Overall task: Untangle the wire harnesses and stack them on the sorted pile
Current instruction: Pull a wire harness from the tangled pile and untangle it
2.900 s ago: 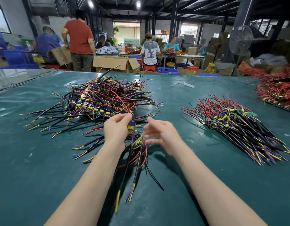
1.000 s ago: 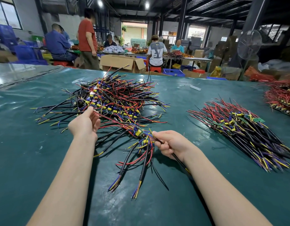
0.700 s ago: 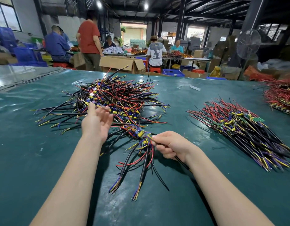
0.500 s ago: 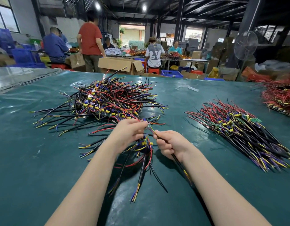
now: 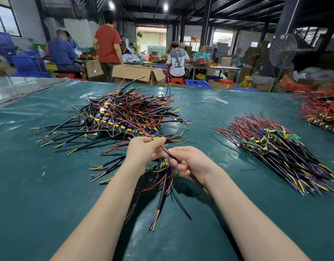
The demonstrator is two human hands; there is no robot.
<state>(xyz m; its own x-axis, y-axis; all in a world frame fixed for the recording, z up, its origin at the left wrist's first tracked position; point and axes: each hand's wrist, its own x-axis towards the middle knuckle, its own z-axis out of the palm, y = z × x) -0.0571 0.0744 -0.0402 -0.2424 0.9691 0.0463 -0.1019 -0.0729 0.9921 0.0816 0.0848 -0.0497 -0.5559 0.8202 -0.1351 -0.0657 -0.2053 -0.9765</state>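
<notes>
Fingers [image 5: 157, 142] of the left hand [image 5: 143, 151] pinch a wire harness [image 5: 163, 185] at its top; the right hand [image 5: 192, 164] curls round one black lead [image 5: 196, 182]. The harness's wires trail onto the green table [image 5: 40, 194] beside the tangled heap [image 5: 124, 113] — the sorted pile [image 5: 275, 146] lies well apart, rightward.

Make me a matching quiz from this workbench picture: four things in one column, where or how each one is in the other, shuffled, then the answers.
Column one
1. left hand
2. right hand
3. tangled heap
4. sorted pile

Column two
a. lies on the right of the table, wires roughly parallel
b. grips a black cable
c. lies left of centre, wires crossing every way
d. pinches a harness at its yellow part

Pairs: 1-d, 2-b, 3-c, 4-a
</notes>
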